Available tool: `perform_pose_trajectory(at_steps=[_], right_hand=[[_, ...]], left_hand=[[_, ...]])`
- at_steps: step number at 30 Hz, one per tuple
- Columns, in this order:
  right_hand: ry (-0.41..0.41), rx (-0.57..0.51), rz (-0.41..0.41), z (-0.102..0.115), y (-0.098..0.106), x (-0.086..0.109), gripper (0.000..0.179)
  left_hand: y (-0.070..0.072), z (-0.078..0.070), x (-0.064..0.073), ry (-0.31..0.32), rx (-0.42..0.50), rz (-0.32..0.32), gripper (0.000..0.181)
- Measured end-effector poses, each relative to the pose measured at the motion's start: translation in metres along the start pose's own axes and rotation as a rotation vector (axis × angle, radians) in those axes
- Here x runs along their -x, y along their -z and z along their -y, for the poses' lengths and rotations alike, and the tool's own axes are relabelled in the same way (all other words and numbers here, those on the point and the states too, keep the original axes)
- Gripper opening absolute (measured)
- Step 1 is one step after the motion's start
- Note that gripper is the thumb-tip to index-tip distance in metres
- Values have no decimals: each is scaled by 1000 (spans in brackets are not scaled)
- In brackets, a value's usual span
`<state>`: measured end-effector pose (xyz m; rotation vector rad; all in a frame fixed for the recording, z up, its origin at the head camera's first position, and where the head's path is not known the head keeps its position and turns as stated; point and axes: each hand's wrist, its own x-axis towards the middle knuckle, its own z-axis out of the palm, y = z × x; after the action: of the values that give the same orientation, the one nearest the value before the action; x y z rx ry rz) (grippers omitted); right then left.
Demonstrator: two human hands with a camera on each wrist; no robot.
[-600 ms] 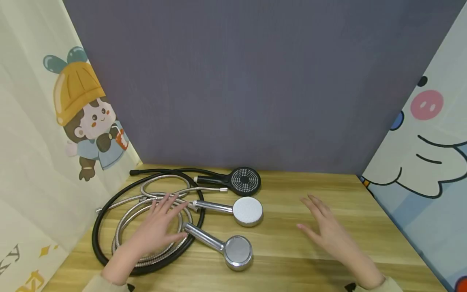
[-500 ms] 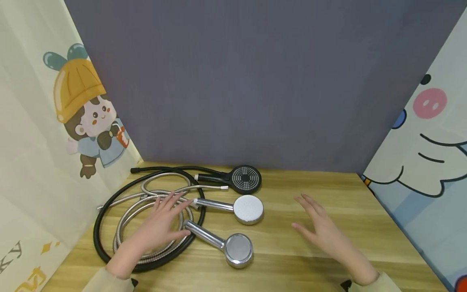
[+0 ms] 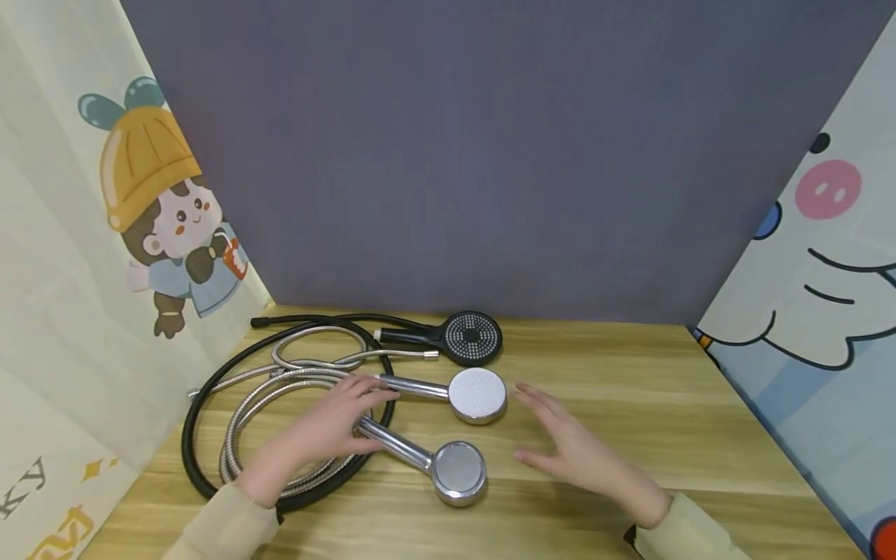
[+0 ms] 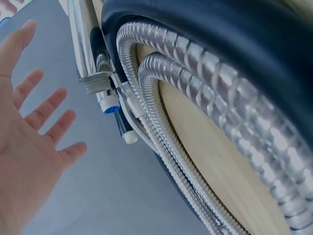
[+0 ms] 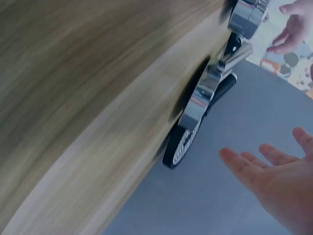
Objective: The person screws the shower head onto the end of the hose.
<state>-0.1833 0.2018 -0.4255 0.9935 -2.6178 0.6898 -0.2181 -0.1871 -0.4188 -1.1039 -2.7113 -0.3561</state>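
Three handheld shower heads lie on the wooden table. The nearest is a chrome shower head (image 3: 458, 470) with a grey face. Behind it lies a chrome shower head with a white face (image 3: 477, 393), and at the back a black shower head (image 3: 472, 339). My left hand (image 3: 336, 420) hovers with spread fingers at the handle end of the nearest one; in the left wrist view its threaded end (image 4: 97, 82) stands apart from the fingers. My right hand (image 3: 574, 451) holds nothing, its fingers extended to the right of the white-faced head.
Coiled metal shower hoses (image 3: 241, 435) and a black hose (image 3: 189, 443) lie at the left, partly under my left arm. A grey panel (image 3: 448, 155) rises behind the wooden table (image 3: 630, 373). Printed curtains (image 3: 56, 311) hang at both sides.
Both hands have moved inward: the left one to the right, toward the nearest shower head's handle, the right one to the left, toward the shower heads. The shower heads and hoses stay put.
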Motion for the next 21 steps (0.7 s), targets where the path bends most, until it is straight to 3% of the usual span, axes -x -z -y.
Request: perform_pose_trajectory(at_steps=[12, 21], right_hand=[[146, -57, 165, 7, -22, -25, 77], [279, -179, 256, -1, -36, -39, 78]], left_hand=[[-8, 1, -14, -38, 19, 122, 62], [-16, 8, -21, -67, 121, 183, 56]])
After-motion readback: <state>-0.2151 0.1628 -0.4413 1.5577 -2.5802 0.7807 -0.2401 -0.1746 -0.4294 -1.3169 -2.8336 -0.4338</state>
